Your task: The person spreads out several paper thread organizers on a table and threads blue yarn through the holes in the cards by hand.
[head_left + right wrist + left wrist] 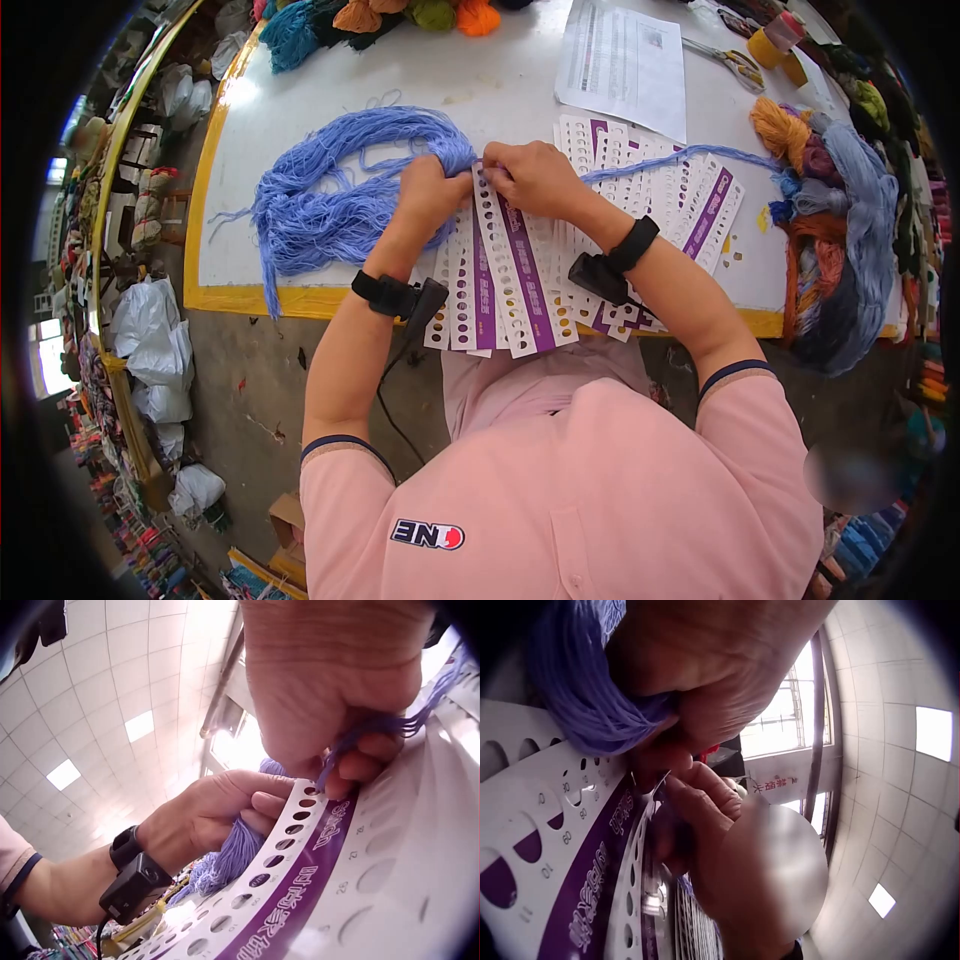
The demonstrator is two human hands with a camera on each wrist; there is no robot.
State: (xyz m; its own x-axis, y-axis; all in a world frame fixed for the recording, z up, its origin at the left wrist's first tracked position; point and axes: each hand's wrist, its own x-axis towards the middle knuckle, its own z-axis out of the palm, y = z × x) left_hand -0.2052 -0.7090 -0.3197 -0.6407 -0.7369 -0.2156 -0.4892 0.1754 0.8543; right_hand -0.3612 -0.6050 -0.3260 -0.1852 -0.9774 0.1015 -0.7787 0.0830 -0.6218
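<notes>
A large hank of blue yarn [310, 225] lies spread over the left of the white table. My left hand [432, 197] has its fingers curled round the hank's right end, beside the top of a white punched card [296, 862] with a purple stripe. At that card's top corner, my right hand [542, 178] pinches a thin bunch of blue strands [390, 724] right by the end hole. These strands pass under the right palm and run off rightward across the table. Both hands' fingertips nearly meet in the left wrist view, with the card's edge between them.
Several more punched cards [715, 215] fan out beneath and right of my hands, some overhanging the front edge. Printed paper [625, 70], scissors [735, 65] and a mixed yarn bundle [855, 220] lie to the right. Coloured skeins [430, 14] line the back.
</notes>
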